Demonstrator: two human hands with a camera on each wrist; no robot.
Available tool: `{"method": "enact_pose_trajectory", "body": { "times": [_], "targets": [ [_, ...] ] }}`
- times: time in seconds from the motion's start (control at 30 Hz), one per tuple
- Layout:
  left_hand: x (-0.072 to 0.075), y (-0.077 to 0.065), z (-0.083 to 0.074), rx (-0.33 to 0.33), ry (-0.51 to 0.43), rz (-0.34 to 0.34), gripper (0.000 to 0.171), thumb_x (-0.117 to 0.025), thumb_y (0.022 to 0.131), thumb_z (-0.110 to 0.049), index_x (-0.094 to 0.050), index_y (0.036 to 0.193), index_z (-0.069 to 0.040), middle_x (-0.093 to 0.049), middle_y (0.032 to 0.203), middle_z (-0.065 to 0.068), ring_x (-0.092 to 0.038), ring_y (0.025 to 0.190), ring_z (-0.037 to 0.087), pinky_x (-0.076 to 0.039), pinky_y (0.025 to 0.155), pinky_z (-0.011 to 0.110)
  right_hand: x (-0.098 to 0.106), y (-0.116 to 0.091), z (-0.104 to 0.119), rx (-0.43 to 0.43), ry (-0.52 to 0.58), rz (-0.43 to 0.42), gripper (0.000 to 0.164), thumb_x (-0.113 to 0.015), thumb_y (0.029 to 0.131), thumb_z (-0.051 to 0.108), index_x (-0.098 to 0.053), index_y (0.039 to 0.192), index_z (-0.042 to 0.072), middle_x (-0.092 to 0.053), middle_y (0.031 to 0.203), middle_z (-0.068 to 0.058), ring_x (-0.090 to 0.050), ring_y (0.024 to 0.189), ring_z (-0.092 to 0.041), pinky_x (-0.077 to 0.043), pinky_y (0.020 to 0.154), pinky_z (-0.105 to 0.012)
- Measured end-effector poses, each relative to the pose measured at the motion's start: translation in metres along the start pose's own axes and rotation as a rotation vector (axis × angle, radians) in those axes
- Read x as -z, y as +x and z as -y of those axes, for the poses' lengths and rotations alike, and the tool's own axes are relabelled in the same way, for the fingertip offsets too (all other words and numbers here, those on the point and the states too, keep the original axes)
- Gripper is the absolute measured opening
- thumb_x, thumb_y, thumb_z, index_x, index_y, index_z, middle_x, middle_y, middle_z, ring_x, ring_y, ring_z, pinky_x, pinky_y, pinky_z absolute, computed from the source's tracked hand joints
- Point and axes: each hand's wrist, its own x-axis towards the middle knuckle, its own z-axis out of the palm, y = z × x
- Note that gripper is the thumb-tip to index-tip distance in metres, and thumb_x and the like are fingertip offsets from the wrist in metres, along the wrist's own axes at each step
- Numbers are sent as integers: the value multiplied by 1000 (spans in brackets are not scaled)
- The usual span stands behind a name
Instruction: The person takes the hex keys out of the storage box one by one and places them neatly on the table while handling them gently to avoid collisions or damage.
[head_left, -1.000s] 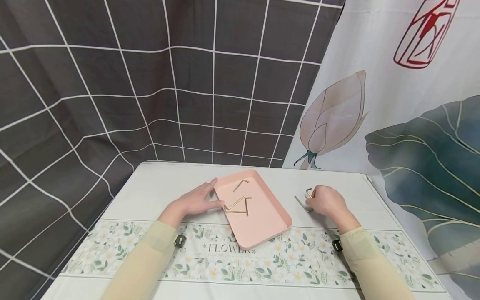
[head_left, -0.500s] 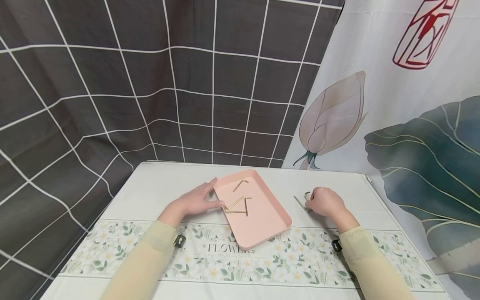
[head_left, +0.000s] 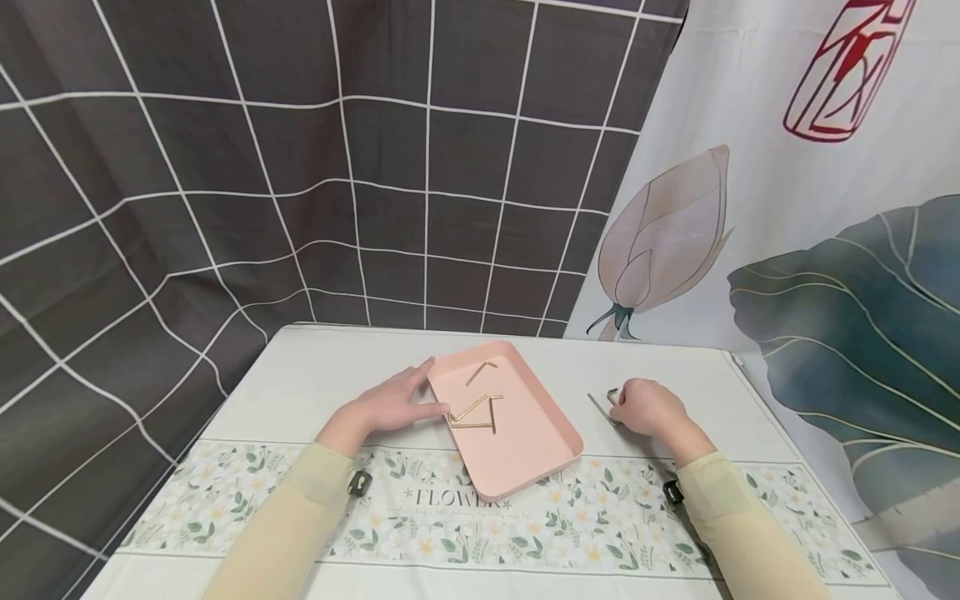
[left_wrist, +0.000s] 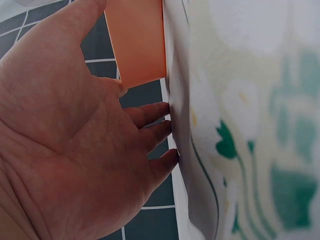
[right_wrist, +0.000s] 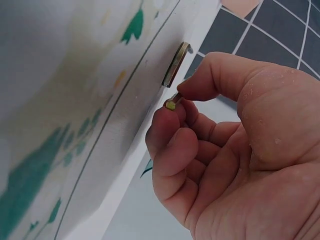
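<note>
My left hand (head_left: 390, 402) lies along the left side of a pink tray (head_left: 525, 467), fingers outstretched, thumb at the rim. The left wrist view shows the palm facing the tray's wall (left_wrist: 137, 50) and fingertips at the tablecloth. Several brass-coloured hex keys (head_left: 476, 373) rest inside the tray. On the right, my right hand (head_left: 651, 407) pinches a bent hex key (head_left: 613, 395) between thumb and fingers. In the right wrist view, its hexagonal end (right_wrist: 171, 105) points out from the fingertips, most of its length hidden. Another hex key (right_wrist: 175, 65) lies on the cloth just beyond them.
A white tablecloth (head_left: 360, 350) with a flowered band covers the table. Behind it hangs a dark curtain (head_left: 382, 217) with white grid lines. A pale curtain (head_left: 682, 292) with a printed flower bud hangs at the right.
My right hand has lowered slightly, and the pinched hex key has tipped down toward the table. My left hand and the tray have stayed in place.
</note>
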Motion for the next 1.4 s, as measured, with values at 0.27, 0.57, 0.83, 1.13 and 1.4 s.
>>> {"method": "enact_pose_trajectory", "body": {
  "times": [0.27, 0.57, 0.83, 1.13, 1.4],
  "targets": [
    [1, -1, -1, -3, 3, 6, 111, -64, 102, -73, -15, 180, -12, -24, 183, 19, -23, 169, 41, -22, 134, 66, 2, 1, 1, -19, -14, 14, 24, -73, 94, 16, -60, 74, 13, -57, 66, -1, -52, 62, -20, -39, 57, -33],
    [2, 0, -2, -3, 3, 6, 113, -64, 100, -76, -15, 180, -14, -24, 183, 19, -24, 168, 41, -24, 134, 66, 2, 3, 0, -27, -40, 16, 19, -74, 94, 16, -63, 79, 10, -61, 72, -4, -56, 67, -22, -43, 60, -34],
    [1, 1, -1, -3, -6, 4, 111, -64, 101, -74, -15, 180, -13, -25, 182, 20, -24, 168, 42, -23, 134, 67, 2, 4, -1, -8, -48, 12, 24, -74, 93, 16, -61, 73, 13, -59, 68, -2, -53, 64, -21, -41, 59, -34],
    [0, 0, 1, 1, -3, 3, 112, -64, 101, -75, -15, 180, -12, -25, 182, 20, -24, 168, 42, -23, 134, 67, 0, 5, 0, -8, -62, 29, 22, -75, 93, 16, -64, 74, 13, -61, 70, -2, -55, 66, -21, -45, 61, -35],
    [1, 0, 0, 3, 7, 2, 112, -63, 101, -76, -15, 180, -13, -25, 182, 19, -24, 168, 42, -23, 134, 66, -1, 4, 1, -10, -71, 29, 21, -75, 93, 15, -64, 75, 12, -62, 71, -3, -56, 67, -21, -45, 62, -36]
  ]
}}
